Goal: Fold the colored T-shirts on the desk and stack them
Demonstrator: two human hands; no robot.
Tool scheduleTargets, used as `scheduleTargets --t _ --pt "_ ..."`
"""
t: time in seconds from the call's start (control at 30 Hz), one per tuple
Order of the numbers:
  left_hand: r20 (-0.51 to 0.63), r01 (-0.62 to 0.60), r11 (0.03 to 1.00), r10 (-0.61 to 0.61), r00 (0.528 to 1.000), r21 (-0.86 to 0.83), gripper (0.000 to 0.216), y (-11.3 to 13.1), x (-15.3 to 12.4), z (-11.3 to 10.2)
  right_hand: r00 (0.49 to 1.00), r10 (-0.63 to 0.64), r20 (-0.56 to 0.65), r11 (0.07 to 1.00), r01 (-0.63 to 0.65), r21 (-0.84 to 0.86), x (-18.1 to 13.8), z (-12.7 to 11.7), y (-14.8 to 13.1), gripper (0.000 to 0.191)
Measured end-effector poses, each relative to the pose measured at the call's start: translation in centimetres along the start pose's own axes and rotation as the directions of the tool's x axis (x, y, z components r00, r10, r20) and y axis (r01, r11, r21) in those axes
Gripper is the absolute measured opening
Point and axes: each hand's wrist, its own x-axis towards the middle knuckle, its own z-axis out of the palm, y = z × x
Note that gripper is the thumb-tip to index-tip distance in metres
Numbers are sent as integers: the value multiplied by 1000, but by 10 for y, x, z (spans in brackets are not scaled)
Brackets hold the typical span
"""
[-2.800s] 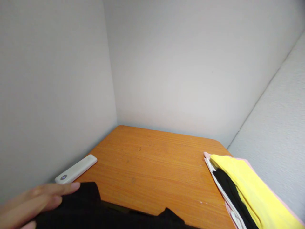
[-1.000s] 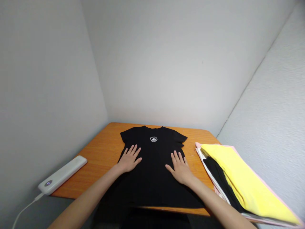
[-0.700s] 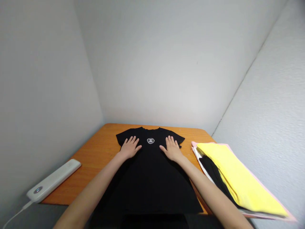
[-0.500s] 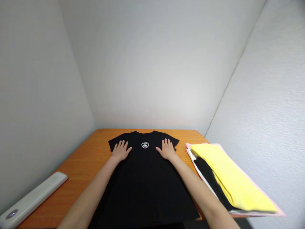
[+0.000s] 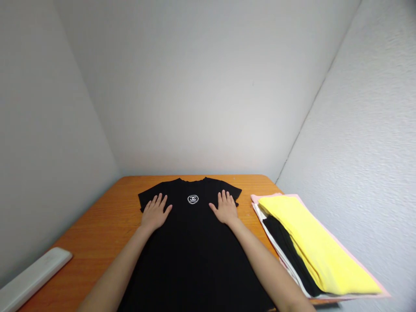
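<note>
A black T-shirt (image 5: pixel 195 251) lies spread out face up on the wooden table, its neckline toward the far edge. A white round printed logo (image 5: pixel 193 199) marks its chest. My left hand (image 5: pixel 155 213) rests flat on the shirt's left side just below the sleeve, fingers spread. On the opposite side, below the right sleeve, my right hand (image 5: pixel 225 208) also lies flat with its fingers stretched out. Neither hand grips the fabric. The lower hem runs toward the near edge, partly out of view.
On the right of the wooden table (image 5: pixel 100 221) sits a pile of folded clothes, with yellow cloth (image 5: pixel 315 242) over black cloth (image 5: pixel 289 251) and pink and white layers. A long white device (image 5: pixel 39 275) lies at the left. Walls (image 5: pixel 195 108) stand behind and on both sides.
My view has shifted a little, so the shirt appears larger and slightly farther left. Both hands stay flat on the shirt; the left has slid slightly toward me and outward.
</note>
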Motion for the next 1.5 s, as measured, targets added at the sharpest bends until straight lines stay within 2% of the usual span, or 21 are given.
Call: scheduleTargets --t 0.23,0.3,0.37,0.47,0.57,0.63,0.7,0.77,0.83,0.87,0.93,1.03,1.13,1.27,1.37,1.5 --pt "-8 -20 1000 20 1000 16 68 -4 2 3 1000 19 13 1000 -19 15 -3 -3 -3 86" --pt "-30 -8 999 9 1000 37 67 1 1 -4 998 39 47 999 -40 20 -3 -7 -5 84" --pt "-116 -23 997 31 993 70 63 13 -5 -18 993 56 100 997 -61 46 1 -16 -6 85" --pt "-243 -170 982 184 952 80 56 53 -31 -49 990 62 126 994 -72 77 19 -38 -3 86" --pt "-194 -342 939 331 924 -25 54 113 -86 -78 992 85 88 993 -91 74 48 -65 12 79" --pt "-155 -489 865 470 869 -115 53 155 -134 -85 988 127 83 989 -133 71 67 -78 28 69" --pt "-198 -602 780 571 796 -169 52 192 -180 -77 980 177 93 981 -183 61 80 -84 45 57" --pt "-300 -669 723 609 734 -171 58 224 -215 -54 969 221 109 973 -227 43 87 -84 59 47" --pt "-477 -723 682 601 642 -114 55 248 -233 -23 959 255 121 966 -259 20 88 -80 71 41" --pt "-571 -707 702 546 613 -87 44 257 -237 -7 955 269 122 962 -272 9 88 -77 75 39" --pt "-661 -677 734 483 574 -50 27 268 -237 16 950 288 118 957 -288 -11 85 -70 82 36" --pt "-629 -682 731 528 570 -4 19 271 -232 24 947 302 110 953 -300 -29 81 -62 90 34" --pt "-581 -699 714 591 560 52 17 268 -229 14 946 303 115 953 -302 -27 80 -57 96 35" --pt "-531 -709 704 619 579 46 24 268 -229 3 951 276 141 960 -281 18 88 -58 99 30" --pt "-487 -719 690 601 634 -85 29 267 -227 -6 961 224 162 967 -239 85 99 -68 99 23" --pt "-424 -650 671 505 752 -355 23 262 -222 -33 965 205 165 960 -231 157 108 -92 103 26"
